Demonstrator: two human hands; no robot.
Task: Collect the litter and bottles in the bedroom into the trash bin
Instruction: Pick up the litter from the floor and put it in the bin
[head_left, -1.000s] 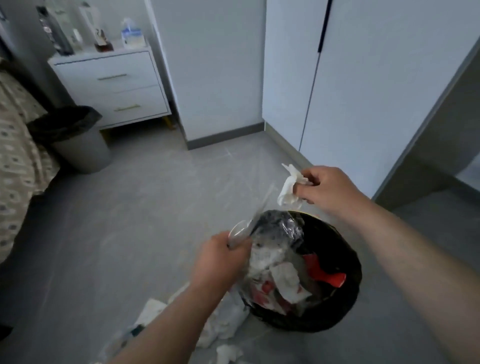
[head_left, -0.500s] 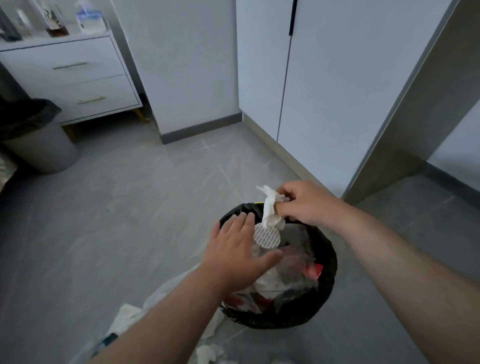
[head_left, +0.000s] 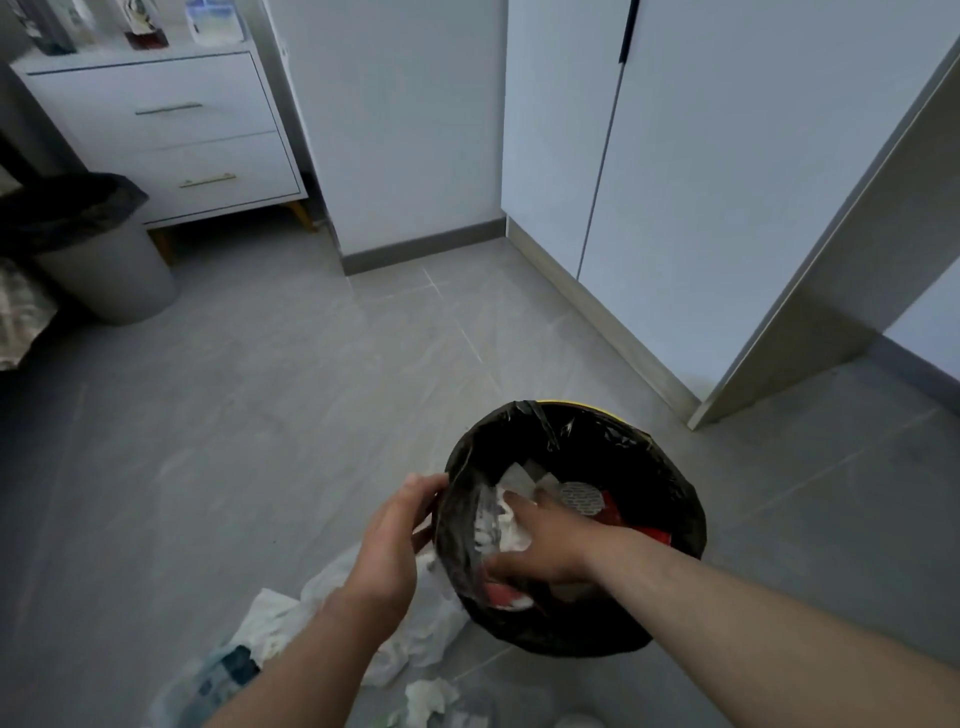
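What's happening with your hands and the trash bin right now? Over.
Right hand inside the trash bin, pressing litter down. Left hand open against the bin's outer side. Tissues loose on the floor, uncollected.

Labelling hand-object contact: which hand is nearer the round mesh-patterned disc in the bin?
Right. The right hand is down inside the trash bin, fingertips just beside the mesh disc. The left hand is outside, at the bin's near-left rim.

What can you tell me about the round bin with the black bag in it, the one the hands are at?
The trash bin is round, stands upright on the grey floor and is lined with a shiny black plastic bag; a thin yellow edge peeks out at its far rim. Inside lie white crumpled papers, something red and a round grey patterned piece. The right hand reaches down into it onto the litter. The left hand is at the bag's outer left edge.
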